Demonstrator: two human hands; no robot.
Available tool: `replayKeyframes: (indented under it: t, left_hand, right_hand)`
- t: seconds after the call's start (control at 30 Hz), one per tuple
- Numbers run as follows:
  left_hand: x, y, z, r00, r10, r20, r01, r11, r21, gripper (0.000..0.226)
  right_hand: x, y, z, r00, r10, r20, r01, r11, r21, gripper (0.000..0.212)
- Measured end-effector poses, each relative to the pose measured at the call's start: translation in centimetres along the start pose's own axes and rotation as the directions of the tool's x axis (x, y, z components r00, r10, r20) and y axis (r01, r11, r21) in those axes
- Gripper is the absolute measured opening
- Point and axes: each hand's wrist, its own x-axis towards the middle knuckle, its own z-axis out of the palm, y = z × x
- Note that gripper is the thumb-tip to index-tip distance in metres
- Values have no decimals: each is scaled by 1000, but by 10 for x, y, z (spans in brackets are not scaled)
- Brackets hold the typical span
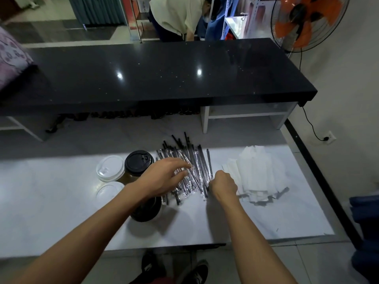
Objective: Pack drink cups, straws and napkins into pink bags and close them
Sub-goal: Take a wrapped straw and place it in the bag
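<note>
A person's left hand lies with fingers spread on a pile of wrapped black straws at the middle of the white counter. The right hand, fingers curled, pinches at the pile's right edge. Lidded cups stand just left; white napkins lie right.

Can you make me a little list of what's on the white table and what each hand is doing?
cups: four, two white lids, two black lids
straws: wrapped black pile, middle of table
napkins: white stack, right of straws
left hand: fingers spread on straws
right hand: curled at the straw pile's right edge, seems to pinch one
pink bags: none in view
</note>
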Motion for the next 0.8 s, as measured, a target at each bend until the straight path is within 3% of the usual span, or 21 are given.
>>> replayKeyframes:
  t: [0.47,0.8]
  left_hand:
    - [-23,-4,-10,998,32,-48,-34,999,-38,32]
    - [-61,-23,-28,996,63,-59,-66,996,-53,29]
  right_hand:
    - [-10,-4,-1,993,-120,-8,116,976,-185,12]
    - [-32,-22,-1,993,-55,-103,43,993,-113,9]
